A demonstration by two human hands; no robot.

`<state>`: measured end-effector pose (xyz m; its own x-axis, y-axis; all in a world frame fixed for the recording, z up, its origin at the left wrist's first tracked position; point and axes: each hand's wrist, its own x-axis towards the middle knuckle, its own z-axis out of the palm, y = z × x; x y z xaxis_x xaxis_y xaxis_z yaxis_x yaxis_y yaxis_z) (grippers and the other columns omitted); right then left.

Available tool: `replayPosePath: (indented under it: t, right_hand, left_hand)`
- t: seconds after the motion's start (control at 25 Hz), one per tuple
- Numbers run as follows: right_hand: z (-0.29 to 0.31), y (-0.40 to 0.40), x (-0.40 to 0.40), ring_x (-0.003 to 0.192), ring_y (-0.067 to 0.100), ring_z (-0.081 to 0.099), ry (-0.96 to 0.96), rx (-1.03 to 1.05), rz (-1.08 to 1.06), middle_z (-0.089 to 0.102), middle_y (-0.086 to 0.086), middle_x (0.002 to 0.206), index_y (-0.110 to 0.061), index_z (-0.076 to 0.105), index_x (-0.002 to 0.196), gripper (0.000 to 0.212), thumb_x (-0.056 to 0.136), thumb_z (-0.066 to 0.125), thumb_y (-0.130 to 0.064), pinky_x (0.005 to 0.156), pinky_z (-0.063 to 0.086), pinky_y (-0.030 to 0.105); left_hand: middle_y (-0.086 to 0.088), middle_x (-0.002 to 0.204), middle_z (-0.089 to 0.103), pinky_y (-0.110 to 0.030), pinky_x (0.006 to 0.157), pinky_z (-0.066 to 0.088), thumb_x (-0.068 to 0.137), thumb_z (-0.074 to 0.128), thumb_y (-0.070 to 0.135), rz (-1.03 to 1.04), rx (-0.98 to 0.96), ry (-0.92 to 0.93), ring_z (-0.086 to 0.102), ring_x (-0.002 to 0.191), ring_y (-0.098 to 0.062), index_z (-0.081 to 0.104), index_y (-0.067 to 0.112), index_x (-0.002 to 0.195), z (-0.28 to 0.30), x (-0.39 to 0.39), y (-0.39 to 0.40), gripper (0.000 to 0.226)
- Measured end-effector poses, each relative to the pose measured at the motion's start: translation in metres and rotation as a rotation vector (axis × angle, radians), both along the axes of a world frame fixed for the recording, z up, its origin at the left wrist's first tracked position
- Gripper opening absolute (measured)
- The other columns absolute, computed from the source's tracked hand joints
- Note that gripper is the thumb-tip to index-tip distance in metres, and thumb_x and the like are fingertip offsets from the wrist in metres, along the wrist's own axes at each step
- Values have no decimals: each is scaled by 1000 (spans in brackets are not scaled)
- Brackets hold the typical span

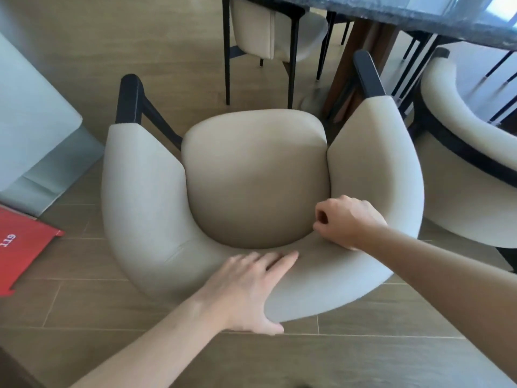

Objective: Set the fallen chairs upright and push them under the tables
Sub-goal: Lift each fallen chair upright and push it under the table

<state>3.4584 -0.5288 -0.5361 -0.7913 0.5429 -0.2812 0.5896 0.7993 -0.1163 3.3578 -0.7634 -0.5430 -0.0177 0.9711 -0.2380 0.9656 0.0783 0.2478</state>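
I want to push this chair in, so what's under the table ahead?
Under the table stand a tucked chair, a brown wooden base, and more thin dark legs to the right. The tabletop hides everything farther back.

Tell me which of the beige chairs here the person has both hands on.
The middle chair, standing clear of the table: the left hand and right hand are on its curved backrest. The far chair and right-hand chair are untouched.

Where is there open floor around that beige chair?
Bare wooden floor lies between the beige upholstered armchair and the pale wall, and behind its curved back. Crowded: rightward, a second beige armchair sits close, with black chair legs under the dark stone table.
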Motion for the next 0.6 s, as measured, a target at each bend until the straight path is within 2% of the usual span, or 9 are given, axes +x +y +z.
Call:
replayPosePath:
  t: [0.04,0.16,0.32,0.44,0.6]
  right_hand:
    - [1,0,-5,73,29,59,-5,-13,1,54,-3,72,-24,57,77,19,88,50,-38,61,40,31]
    - [8,1,-11,72,30,59,183,-41,-58,61,-1,71,-21,59,76,27,89,47,-40,57,40,31]
    - [16,4,-22,89,23,64,283,76,178,71,-5,86,-27,66,85,44,92,34,-56,79,35,33]
    - [24,21,-55,89,27,62,217,83,108,71,3,84,-24,66,81,51,93,30,-58,80,29,35]
    - [21,37,-76,81,26,55,185,84,101,68,6,79,-22,65,78,59,93,26,-63,79,27,35]
  left_hand:
    - [8,154,44,-34,99,50,61,61,75,15,34,10,55,127,-20,14,29,156,2,-3,4,116]
    - [13,148,50,-35,90,53,62,58,76,40,90,79,61,117,-21,22,30,154,10,-29,22,109]
    - [8,137,62,-37,93,49,63,55,81,176,175,206,64,114,-24,42,26,147,16,-63,41,101]
    - [6,128,64,-39,100,43,61,64,79,320,245,271,60,114,-23,50,24,138,15,-79,54,96]
    - [7,122,65,-39,96,43,56,64,80,320,265,274,62,109,-23,52,26,133,14,-99,73,95]
